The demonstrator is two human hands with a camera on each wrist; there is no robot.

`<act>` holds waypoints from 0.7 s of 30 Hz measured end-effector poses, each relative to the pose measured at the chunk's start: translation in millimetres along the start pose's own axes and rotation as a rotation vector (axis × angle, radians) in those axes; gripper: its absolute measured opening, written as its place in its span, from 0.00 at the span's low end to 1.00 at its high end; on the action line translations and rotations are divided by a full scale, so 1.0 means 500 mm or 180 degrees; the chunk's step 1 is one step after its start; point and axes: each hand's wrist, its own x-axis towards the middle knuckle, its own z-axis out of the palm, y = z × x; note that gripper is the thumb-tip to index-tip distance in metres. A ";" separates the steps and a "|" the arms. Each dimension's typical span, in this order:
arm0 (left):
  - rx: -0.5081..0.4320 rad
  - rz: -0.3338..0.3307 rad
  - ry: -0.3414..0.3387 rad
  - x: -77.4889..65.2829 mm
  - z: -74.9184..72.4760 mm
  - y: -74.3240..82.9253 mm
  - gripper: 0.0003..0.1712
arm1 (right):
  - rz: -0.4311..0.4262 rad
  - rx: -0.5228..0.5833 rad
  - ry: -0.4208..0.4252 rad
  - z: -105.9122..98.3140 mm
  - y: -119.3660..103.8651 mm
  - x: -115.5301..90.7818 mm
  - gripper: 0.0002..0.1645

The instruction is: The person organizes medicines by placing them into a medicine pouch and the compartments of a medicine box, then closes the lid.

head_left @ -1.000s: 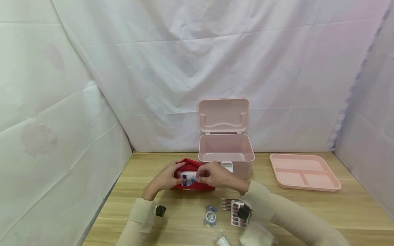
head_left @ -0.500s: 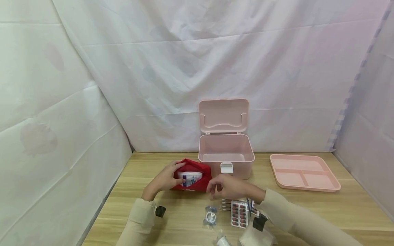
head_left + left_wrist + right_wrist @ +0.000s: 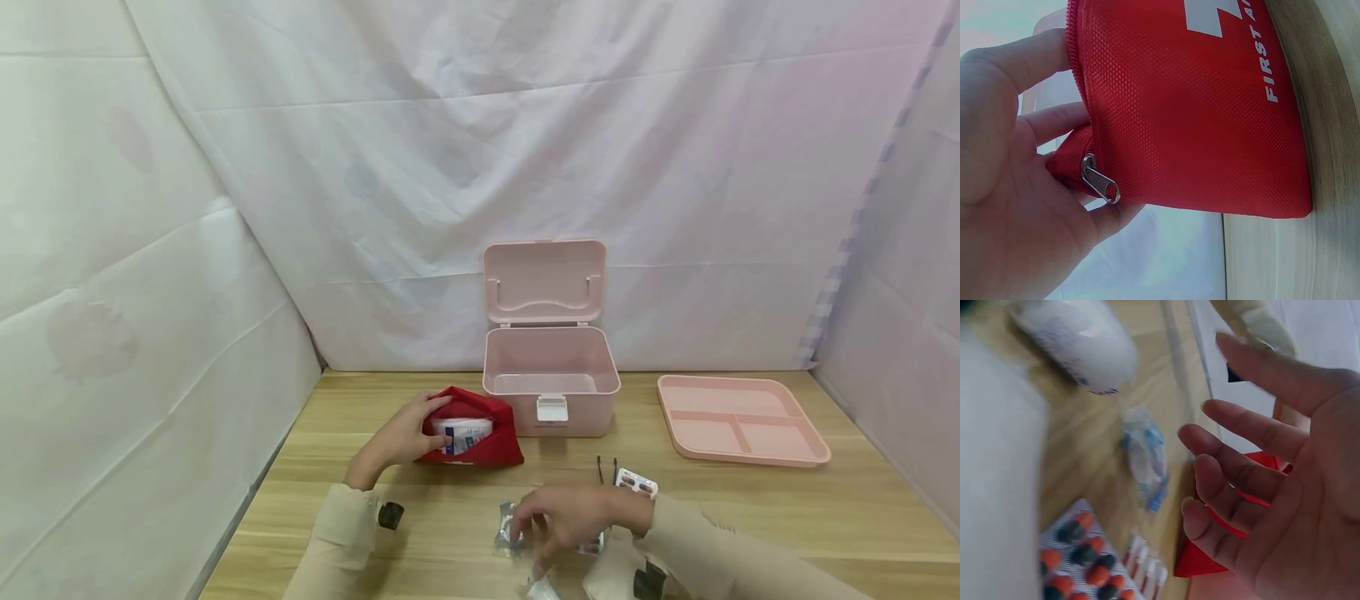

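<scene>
My left hand (image 3: 405,429) grips the unzipped mouth of a red first-aid pouch (image 3: 498,442), thumb inside the front edge. White printed packets (image 3: 468,433) show in its opening. In the left wrist view, the zipper pull (image 3: 1100,178) hangs beside the palm. My right hand (image 3: 566,512) hovers over the loose supplies, fingers loosely bent and holding nothing. Near its fingertips lie a clear packet with a white ring and blue parts (image 3: 1147,456) and a white printed cylinder (image 3: 1085,344). A capsule blister pack (image 3: 1091,559) and cotton swabs (image 3: 1145,565) lie close by.
A pink box (image 3: 570,417) with its lid raised stands behind the pouch. To its right lies a pink divided tray (image 3: 738,417). Dark thin tips of a tool (image 3: 601,471) and a second blister pack (image 3: 637,482) show beyond my right wrist. White cloth walls enclose the table.
My right hand has left the pouch's mouth and moved down and toward me, over the loose supplies. My left hand has stayed on the pouch.
</scene>
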 end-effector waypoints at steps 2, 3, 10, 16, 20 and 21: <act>-0.0007 0.0004 0.0000 0.000 0.001 0.000 0.37 | 0.0018 -0.0037 -0.0082 0.009 0.003 -0.009 0.23; -0.0014 0.0003 0.0000 -0.001 0.000 0.001 0.37 | 0.0012 -0.0067 -0.0114 0.015 0.004 -0.014 0.24; -0.0032 -0.0057 -0.0013 -0.002 -0.002 0.006 0.37 | -0.0267 -0.0452 -0.0220 0.051 0.010 -0.045 0.28; 0.0005 -0.0096 -0.0007 -0.001 -0.002 0.007 0.37 | -0.0242 -0.0646 -0.0002 0.070 0.011 -0.058 0.30; 0.0028 -0.0073 -0.0004 0.000 0.000 0.005 0.37 | -0.0172 -0.0570 0.0148 0.078 0.015 -0.061 0.28; 0.0033 -0.0067 -0.0002 -0.001 0.000 0.004 0.37 | -0.0154 -0.0539 0.0174 0.079 0.016 -0.061 0.28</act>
